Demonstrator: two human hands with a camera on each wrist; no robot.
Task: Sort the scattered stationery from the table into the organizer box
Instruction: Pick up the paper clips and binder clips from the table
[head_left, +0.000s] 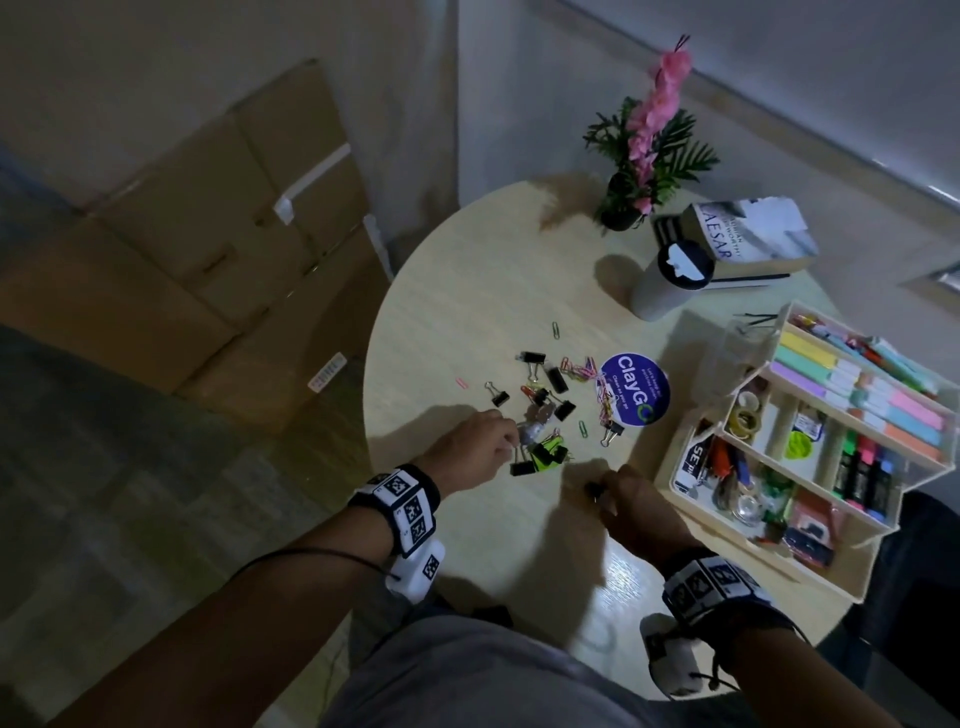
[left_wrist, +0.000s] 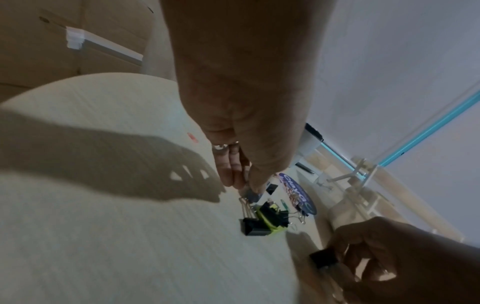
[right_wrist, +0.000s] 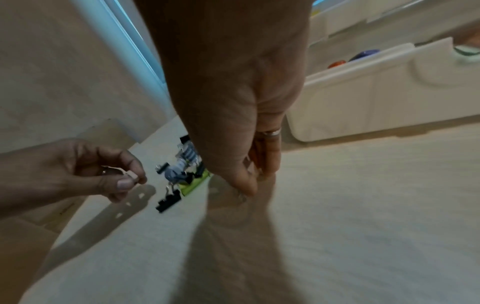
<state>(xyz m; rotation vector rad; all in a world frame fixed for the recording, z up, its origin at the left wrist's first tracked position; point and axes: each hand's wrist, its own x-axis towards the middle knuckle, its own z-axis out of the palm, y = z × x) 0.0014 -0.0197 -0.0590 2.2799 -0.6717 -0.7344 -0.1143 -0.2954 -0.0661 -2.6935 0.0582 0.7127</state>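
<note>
- Left hand sits at lower centre of the head view, fingers curled, thumb and fingertips pinched together right at the edge of the clip pile. Can't tell if it actually has anything in the pinch.
- Right hand is just right of it, low over the tabletop, fingers curled round a black binder clip. The left wrist view shows that best, lower right of frame.
- The pile is mid-tabletop: black binder clips, coloured paper clips, something lime green under a couple of them, partly spilling onto a round blue sticker.
- Organizer is at the right of the head view, open, with markers and sticky notes in its compartments.
- Upper right: a tumbler, a book, a potted plant.
</note>
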